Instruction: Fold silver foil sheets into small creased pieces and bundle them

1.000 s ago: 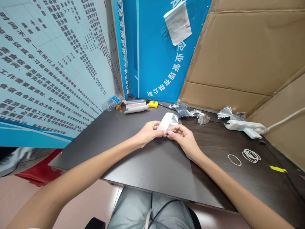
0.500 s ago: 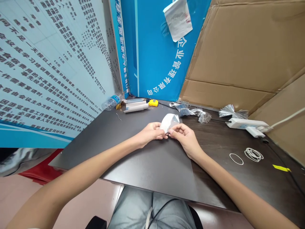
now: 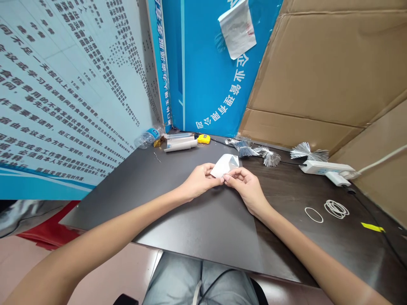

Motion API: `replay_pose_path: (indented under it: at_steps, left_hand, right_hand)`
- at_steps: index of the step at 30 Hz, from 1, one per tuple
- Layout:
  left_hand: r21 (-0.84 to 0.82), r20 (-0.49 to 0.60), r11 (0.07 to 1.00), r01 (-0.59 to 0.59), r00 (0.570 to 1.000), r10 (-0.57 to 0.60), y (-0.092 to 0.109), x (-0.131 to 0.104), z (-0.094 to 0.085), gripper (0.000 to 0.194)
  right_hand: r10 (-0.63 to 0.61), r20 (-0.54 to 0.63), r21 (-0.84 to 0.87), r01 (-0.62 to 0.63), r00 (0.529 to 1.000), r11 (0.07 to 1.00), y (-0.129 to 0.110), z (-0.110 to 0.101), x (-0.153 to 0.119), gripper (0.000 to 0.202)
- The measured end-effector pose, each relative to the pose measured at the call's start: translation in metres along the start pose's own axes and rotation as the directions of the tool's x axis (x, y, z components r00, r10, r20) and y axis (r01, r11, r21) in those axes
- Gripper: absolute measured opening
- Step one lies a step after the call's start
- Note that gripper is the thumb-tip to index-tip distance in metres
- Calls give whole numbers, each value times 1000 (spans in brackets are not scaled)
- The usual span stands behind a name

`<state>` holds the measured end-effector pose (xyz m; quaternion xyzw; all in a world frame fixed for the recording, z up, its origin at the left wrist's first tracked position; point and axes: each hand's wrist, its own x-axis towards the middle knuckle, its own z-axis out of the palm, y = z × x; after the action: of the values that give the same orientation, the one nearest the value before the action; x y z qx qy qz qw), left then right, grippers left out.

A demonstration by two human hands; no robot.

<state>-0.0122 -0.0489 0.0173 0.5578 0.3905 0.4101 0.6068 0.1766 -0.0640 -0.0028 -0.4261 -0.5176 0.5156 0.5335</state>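
Note:
A small folded white paper piece is held above the dark table in front of me. My left hand pinches its lower left part between thumb and fingers. My right hand has thumb and forefinger closed at the paper's lower edge, close to my left thumb. Something thin shows at the right fingertips, too small to make out. The fingertips of both hands nearly meet.
Behind are a plastic bottle, white rolls, a yellow tape measure and silver fringed bundles. To the right lie a power strip, white rings and a yellow strip.
The white paper has tipped lower and looks flatter. My left fingers have drawn in, with the thumb nearer my right fingertips. The view has shifted slightly.

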Motion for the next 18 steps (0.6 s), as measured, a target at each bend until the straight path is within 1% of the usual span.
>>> replay_pose_path:
  at_steps: [4,7,11,18]
  left_hand:
    - [77,-16,997,-15,1000,16,2,-2,2,29]
    - [132,-7,991,-31,999,32,0,-3,2,31]
    - [199,6,976,-84,996,84,-1,-5,2,34]
    - [248,-27,964,-93,994,102,-1,-9,4,29]
  right_hand:
    - [5,-4,0,-5,1000,1000,0,1,0,44]
    - [16,-22,-2,-16,1000,1000,1,0,1,44]
    - [12,-24,-13,-12,1000,1000,2,-1,1,44]
    - [9,-22,-31,-9,1000,999,2,-1,1,44]
